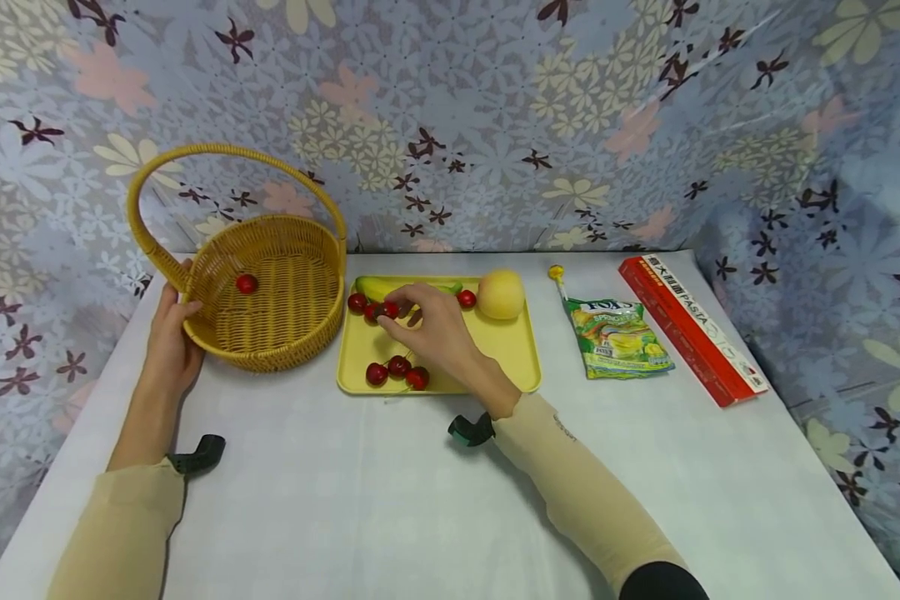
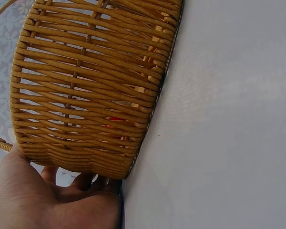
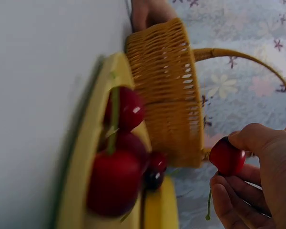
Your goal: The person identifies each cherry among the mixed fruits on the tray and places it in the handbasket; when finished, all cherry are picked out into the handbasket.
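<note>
A wicker basket (image 1: 270, 337) with a tall handle stands on the left, one cherry (image 1: 247, 284) inside it. My left hand (image 1: 172, 333) grips the basket's left side, its thumb near the rim; some fingers are hidden behind the wall. Above the yellow tray (image 1: 495, 367), my right hand (image 1: 438, 329) pinches a cherry (image 3: 227, 156) between thumb and fingers, and a green stem hangs below in the right wrist view. Several more cherries (image 1: 399, 367) lie on the tray in groups, one apart near a round yellow fruit (image 1: 501, 295). At the tray's back lies a banana (image 1: 378, 287), partly covered by my hand.
Right of the tray are a green candy bag (image 1: 618, 340), a yellow-headed stick (image 1: 557, 275) and a long red-and-white pasta box (image 1: 693, 329). The white table (image 1: 330, 500) meets a flowered cloth (image 1: 480, 150) at its back edge.
</note>
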`<control>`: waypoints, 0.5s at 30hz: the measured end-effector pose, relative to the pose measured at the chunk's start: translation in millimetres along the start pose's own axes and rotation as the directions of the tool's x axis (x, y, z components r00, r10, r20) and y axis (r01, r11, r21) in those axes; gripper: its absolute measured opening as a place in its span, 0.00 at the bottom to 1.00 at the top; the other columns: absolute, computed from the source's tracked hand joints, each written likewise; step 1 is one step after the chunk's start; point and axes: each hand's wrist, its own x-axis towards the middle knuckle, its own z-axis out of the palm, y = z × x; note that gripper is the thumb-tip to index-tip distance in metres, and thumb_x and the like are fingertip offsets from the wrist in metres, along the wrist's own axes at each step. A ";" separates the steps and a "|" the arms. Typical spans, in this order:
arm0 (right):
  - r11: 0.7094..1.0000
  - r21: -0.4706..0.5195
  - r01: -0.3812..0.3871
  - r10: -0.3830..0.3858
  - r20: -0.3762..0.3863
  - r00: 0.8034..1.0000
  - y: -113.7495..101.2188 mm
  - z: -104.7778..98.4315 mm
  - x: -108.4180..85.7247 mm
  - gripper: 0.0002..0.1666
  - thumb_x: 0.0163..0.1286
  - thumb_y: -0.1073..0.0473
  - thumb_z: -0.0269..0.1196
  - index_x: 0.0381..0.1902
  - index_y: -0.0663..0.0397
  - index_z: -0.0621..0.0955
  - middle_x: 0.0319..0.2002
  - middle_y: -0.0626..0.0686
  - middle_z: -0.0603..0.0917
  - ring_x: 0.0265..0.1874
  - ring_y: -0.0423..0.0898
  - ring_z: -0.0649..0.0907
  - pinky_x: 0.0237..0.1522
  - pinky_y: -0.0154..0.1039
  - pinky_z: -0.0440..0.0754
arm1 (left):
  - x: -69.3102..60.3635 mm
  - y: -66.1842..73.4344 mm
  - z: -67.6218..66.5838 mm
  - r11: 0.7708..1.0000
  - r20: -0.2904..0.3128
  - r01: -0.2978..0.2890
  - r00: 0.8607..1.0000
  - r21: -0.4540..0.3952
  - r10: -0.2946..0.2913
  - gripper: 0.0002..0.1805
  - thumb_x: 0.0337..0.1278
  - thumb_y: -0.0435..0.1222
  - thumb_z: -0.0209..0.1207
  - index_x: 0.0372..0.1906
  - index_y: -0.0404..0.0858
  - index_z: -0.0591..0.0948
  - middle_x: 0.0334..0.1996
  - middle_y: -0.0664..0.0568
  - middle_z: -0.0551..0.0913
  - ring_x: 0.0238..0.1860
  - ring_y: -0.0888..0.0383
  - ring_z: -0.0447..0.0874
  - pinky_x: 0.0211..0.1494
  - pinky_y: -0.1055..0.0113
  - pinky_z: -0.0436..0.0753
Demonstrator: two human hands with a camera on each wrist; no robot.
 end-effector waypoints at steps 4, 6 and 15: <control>0.999 0.028 0.018 -0.019 0.015 1.000 -14.1 5.3 10.4 0.17 0.70 0.54 0.73 0.51 0.58 0.87 0.43 0.53 0.89 0.41 0.50 0.87 0.43 0.45 0.89 | -0.1 -1.1 0.1 1.000 -0.005 0.002 1.000 0.000 -0.002 0.35 0.81 0.32 0.41 0.85 0.58 0.55 0.84 0.59 0.49 0.84 0.57 0.45 0.86 0.64 0.47; 0.998 0.037 0.046 -0.047 0.028 0.999 -20.9 9.7 15.1 0.17 0.71 0.55 0.73 0.52 0.58 0.87 0.42 0.54 0.88 0.41 0.51 0.87 0.45 0.46 0.89 | 0.7 -1.5 0.0 1.000 -0.002 -0.005 1.000 0.004 0.005 0.35 0.81 0.32 0.41 0.85 0.58 0.56 0.84 0.59 0.49 0.83 0.58 0.46 0.86 0.64 0.47; 0.992 0.019 0.127 -0.128 0.093 0.987 -47.7 34.2 32.5 0.15 0.72 0.56 0.72 0.53 0.55 0.87 0.43 0.50 0.87 0.41 0.43 0.84 0.45 0.36 0.84 | 2.6 -1.0 -1.3 1.000 -0.011 -0.003 1.000 -0.028 0.003 0.35 0.80 0.32 0.41 0.85 0.57 0.56 0.85 0.58 0.50 0.84 0.59 0.45 0.85 0.67 0.48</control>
